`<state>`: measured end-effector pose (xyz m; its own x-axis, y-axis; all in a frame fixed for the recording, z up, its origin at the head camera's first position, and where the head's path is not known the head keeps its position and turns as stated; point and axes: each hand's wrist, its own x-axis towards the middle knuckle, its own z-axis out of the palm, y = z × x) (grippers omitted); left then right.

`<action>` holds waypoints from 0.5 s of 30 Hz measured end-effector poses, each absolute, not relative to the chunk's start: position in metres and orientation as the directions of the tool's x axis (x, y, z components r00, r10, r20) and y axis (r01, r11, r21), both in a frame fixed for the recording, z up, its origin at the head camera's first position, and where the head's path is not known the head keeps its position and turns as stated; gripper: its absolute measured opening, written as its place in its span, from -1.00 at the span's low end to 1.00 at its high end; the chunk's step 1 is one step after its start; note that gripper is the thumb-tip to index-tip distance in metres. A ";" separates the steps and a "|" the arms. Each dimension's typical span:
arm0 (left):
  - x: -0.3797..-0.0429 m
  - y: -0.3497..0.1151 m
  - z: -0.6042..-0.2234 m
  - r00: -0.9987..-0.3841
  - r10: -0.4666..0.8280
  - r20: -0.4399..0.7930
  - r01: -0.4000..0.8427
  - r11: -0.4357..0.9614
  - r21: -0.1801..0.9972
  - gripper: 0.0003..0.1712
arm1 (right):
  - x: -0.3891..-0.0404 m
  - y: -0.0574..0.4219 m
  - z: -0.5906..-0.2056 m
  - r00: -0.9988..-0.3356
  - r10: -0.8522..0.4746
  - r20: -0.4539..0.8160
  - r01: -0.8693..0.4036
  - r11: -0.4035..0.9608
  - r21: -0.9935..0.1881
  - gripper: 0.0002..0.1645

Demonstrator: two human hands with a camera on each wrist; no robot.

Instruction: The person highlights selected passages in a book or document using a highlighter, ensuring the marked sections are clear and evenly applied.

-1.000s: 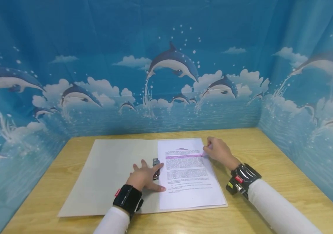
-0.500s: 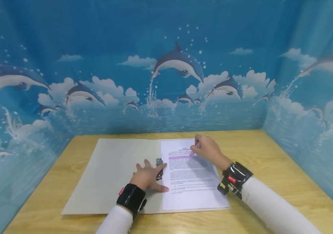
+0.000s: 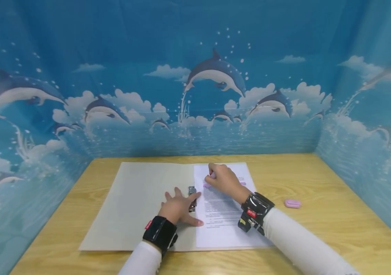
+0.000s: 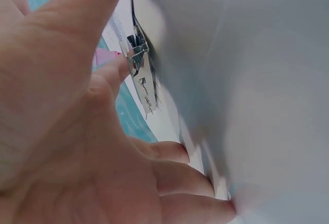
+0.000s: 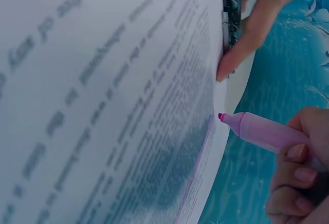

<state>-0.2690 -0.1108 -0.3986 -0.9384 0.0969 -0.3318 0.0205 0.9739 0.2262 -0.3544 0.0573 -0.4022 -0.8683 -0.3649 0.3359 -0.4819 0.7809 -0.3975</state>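
Note:
In the head view an open file folder (image 3: 144,198) lies on the table, with printed sheets (image 3: 229,233) on its right half. My left hand (image 3: 178,209) rests with fingers spread on the folder, beside the metal clip (image 3: 192,190), thumb and forefinger at the sheets' left edge. Over the upper part of the page, my right hand (image 3: 227,181) grips a pink highlighter (image 5: 267,131), its tip bare in the right wrist view. A pink line (image 5: 191,180) runs across the text. The highlighter's tip looks slightly off the paper. A pink cap (image 3: 292,203) lies on the table to the right.
The wooden table (image 3: 319,236) is bordered at the back and sides by a blue curtain (image 3: 140,49) printed with dolphins. Each wrist wears a black strap; the right one carries a small device (image 3: 245,221) just above the sheets.
My right hand has moved left with the highlighter, from the page's right edge to near the line's left end. The pink cap has come into sight. My left hand stays on the folder.

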 end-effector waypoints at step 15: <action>-0.267 -0.111 -0.397 -0.940 0.099 -0.325 0.023 0.973 0.231 0.15 | -0.354 0.050 -0.407 -0.870 -0.360 0.338 -0.478 0.784 -0.396 -0.84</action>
